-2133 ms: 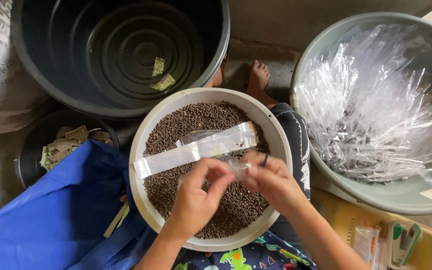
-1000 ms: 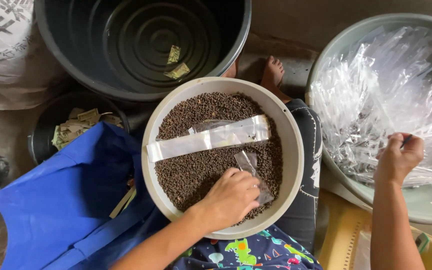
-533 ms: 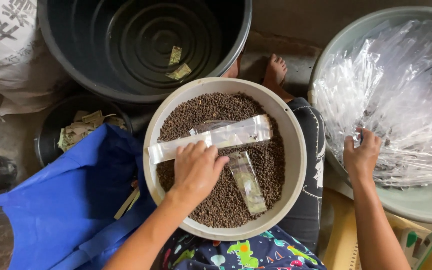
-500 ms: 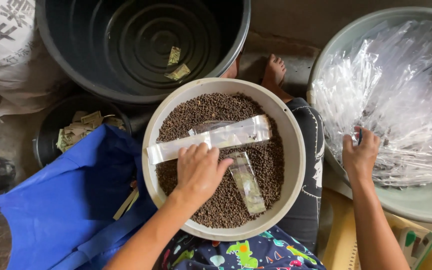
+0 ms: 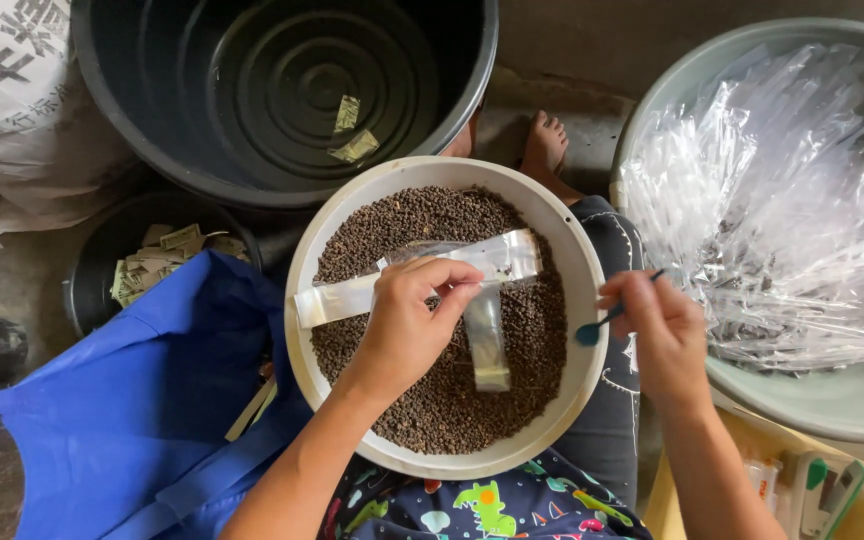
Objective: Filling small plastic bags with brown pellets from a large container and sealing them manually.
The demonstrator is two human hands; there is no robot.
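Observation:
A white bowl [image 5: 572, 250] full of small dark brown seeds [image 5: 432, 410] rests on my lap. My left hand [image 5: 407, 325] pinches the top of a narrow clear plastic sachet [image 5: 487, 345] that hangs down over the seeds. A longer clear strip of packets [image 5: 352, 295] lies across the bowl behind my fingers. My right hand [image 5: 657, 335] hovers at the bowl's right rim and holds a small blue spoon [image 5: 592, 330], its scoop pointing toward the bowl.
A grey-green basin [image 5: 832, 400] heaped with clear empty sachets [image 5: 782, 210] sits at the right. A large black tub [image 5: 282, 100] holds a few yellowish packets. A small black bucket of packets [image 5: 157, 260], a blue cloth [image 5: 122, 400], a white sack [image 5: 22, 100], my bare foot [image 5: 544, 145].
My right hand came back from the basin of sachets to the bowl's rim, now with the blue spoon. My left hand lifted the narrow sachet by its top.

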